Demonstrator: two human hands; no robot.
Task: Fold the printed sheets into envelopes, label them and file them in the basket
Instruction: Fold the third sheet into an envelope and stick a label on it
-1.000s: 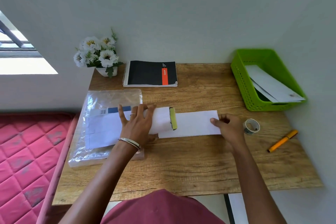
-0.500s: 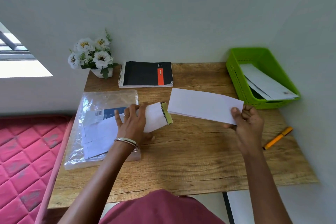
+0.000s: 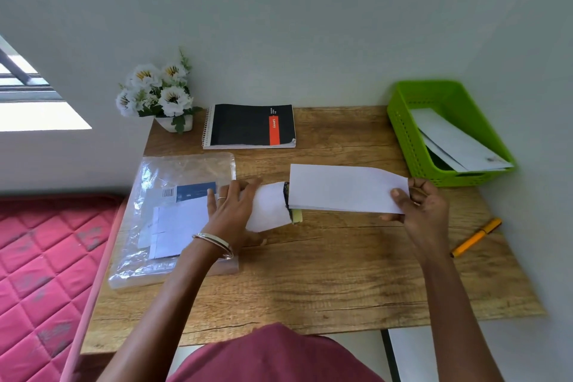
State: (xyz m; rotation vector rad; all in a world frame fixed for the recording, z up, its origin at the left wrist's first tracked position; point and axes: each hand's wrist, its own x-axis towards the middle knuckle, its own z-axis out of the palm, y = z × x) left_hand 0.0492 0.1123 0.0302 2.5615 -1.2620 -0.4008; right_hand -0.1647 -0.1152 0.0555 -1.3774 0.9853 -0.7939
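Note:
My right hand (image 3: pixel 420 206) grips the right end of a folded white sheet (image 3: pixel 344 187), held level just above the wooden table (image 3: pixel 310 282). My left hand (image 3: pixel 231 214) lies on a white envelope (image 3: pixel 268 206) with a yellow-green flap strip (image 3: pixel 297 216) at its right end, and bulges it open. The sheet's left edge meets the envelope's mouth. A green basket (image 3: pixel 403 130) at the back right holds white envelopes (image 3: pixel 455 143). An orange pen (image 3: pixel 476 237) lies to the right of my right hand.
A clear plastic pack of envelopes (image 3: pixel 173 214) lies at the table's left. A black spiral notebook (image 3: pixel 249 125) and a pot of white flowers (image 3: pixel 159 93) stand along the wall. A pink mattress (image 3: pixel 40 273) borders the table's left side.
My right hand lifted the folded sheet off the table, swung it up and right, then brought it back left to the envelope's mouth. The left hand stayed on the envelope.

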